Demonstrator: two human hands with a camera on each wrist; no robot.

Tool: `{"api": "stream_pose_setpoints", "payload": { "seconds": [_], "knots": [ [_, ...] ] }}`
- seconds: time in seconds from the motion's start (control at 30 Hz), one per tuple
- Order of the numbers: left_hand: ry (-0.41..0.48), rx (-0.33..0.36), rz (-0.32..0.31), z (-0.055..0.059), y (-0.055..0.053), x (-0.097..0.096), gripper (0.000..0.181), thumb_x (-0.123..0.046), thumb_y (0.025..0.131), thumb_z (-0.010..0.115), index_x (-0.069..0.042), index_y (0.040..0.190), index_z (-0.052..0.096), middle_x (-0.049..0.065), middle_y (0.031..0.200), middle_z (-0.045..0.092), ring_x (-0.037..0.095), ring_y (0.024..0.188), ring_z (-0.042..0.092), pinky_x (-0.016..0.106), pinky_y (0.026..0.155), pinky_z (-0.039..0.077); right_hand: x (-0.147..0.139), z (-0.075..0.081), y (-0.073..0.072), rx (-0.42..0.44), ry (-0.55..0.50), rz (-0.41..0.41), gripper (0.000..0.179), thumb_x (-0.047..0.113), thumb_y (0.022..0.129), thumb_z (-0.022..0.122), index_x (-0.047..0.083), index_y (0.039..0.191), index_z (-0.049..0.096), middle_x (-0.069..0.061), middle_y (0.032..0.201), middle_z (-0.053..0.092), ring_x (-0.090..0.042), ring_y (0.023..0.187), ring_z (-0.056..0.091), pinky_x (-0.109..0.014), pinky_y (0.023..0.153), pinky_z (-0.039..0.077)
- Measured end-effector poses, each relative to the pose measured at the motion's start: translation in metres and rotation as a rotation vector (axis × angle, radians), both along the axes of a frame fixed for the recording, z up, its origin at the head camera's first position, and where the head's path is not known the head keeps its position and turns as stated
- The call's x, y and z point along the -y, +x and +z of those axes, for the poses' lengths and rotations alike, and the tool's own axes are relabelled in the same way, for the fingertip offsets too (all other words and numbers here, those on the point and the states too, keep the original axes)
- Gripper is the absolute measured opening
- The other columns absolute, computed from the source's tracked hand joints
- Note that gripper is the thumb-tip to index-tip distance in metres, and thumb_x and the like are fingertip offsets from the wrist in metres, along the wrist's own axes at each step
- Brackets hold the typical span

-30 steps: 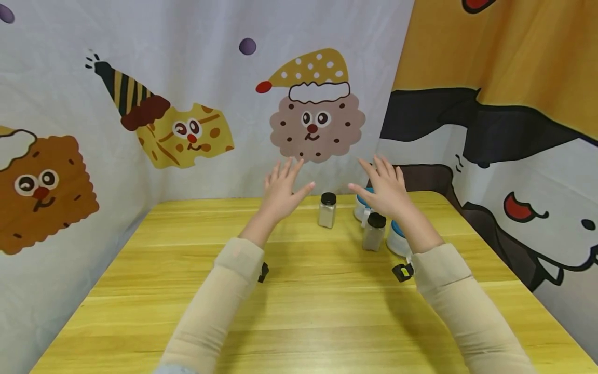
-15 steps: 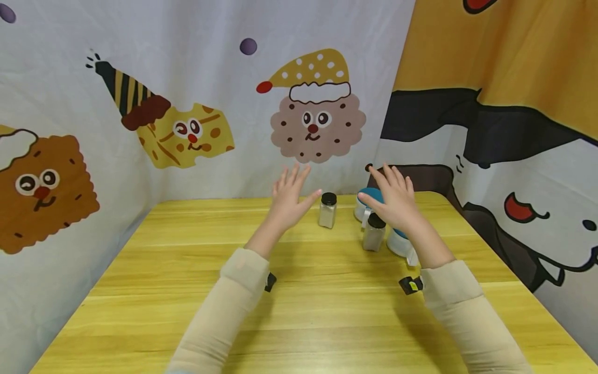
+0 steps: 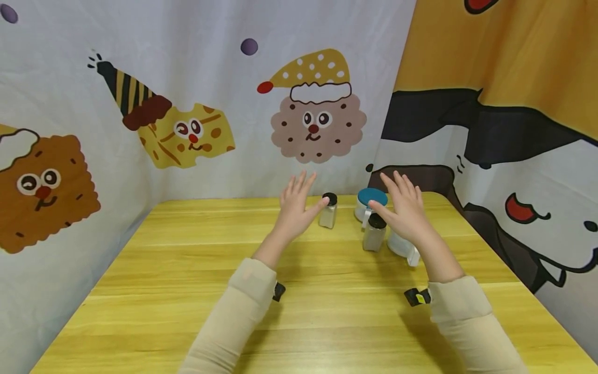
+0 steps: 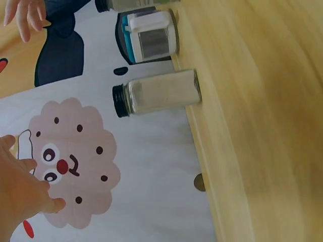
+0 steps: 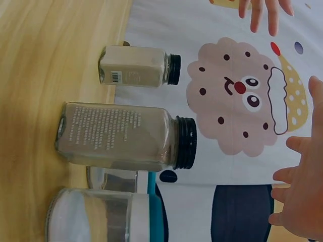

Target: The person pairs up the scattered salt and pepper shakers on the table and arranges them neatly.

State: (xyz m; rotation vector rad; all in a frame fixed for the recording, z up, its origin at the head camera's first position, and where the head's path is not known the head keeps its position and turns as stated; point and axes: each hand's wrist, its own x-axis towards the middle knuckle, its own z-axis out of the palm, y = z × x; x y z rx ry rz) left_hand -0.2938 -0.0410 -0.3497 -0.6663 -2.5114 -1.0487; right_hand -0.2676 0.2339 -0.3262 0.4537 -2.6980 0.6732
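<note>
Head: wood-grain table [image 3: 336, 327], cartoon curtain [image 3: 196, 57].

Bright, fairly even in head view, w/ soft shadows cast on bench [image 3: 345, 322] below & inward of L grip [image 3: 295, 212] and R grip [image 3: 405, 212]. Glossed w/ faint pale sheen on bench betw. & below both grips. Stretched wide-angle twd frame edges. Dimmer, cooler, softer in wrist views, esp. around L grip. Too fuzzy to read lettering [image 5: 103, 128] on jar [image 5: 154, 136] opp. R grip, w/ dull glints along glass.
</note>
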Motion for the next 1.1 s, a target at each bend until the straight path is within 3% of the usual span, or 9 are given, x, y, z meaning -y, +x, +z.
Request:
{"api": "stream_pose_setpoints", "payload": {
  "seconds": [0.2, 0.6, 0.87, 1.1],
  "knots": [
    [0.041, 0.004, -0.031, -0.008, 0.004, -0.006, 0.082, -0.075, 0.089, 0.031, -0.027, 0.154, 0.018, 0.0, 0.159, 0.005, 0.026, 0.144, -0.003, 0.06, 0.108, 0.0, -0.006, -0.006, 0.005, -0.021, -0.034, -0.001, 0.077, 0.052, 0.095, 0.051, 0.013, 0.154, 0.019, -0.02, 0.157, 0.005, -0.036, 0.143, -0.004, -0.059, 0.108, -0.008],
    [0.134, 0.034, -0.045, -0.023, 0.008, -0.02, 0.072, -0.057, 0.094, 0.047, -0.027, 0.154, 0.019, -0.002, 0.159, 0.007, 0.026, 0.144, -0.002, 0.059, 0.108, -0.001, -0.021, -0.018, 0.012, -0.057, -0.093, -0.011, 0.075, 0.046, 0.097, 0.052, 0.014, 0.154, 0.016, -0.02, 0.157, 0.005, -0.037, 0.143, -0.003, -0.06, 0.107, -0.007],
    [0.178, 0.061, -0.053, -0.032, 0.011, -0.028, 0.074, -0.061, 0.093, 0.044, -0.026, 0.154, 0.02, -0.002, 0.159, 0.009, 0.027, 0.144, 0.002, 0.059, 0.108, 0.002, -0.028, -0.024, 0.015, -0.064, -0.127, -0.005, 0.075, 0.044, 0.097, 0.052, 0.012, 0.154, 0.016, -0.022, 0.156, 0.006, -0.039, 0.142, -0.003, -0.061, 0.107, -0.007],
    [0.203, 0.083, -0.052, -0.039, 0.011, -0.035, 0.075, -0.065, 0.092, 0.043, -0.03, 0.154, 0.018, -0.003, 0.158, 0.011, 0.028, 0.143, 0.006, 0.06, 0.108, 0.004, -0.034, -0.029, 0.017, -0.06, -0.155, -0.015, 0.077, 0.04, 0.096, 0.056, 0.01, 0.154, 0.015, -0.022, 0.156, 0.005, -0.039, 0.142, -0.003, -0.061, 0.107, -0.007]
  ]
}}
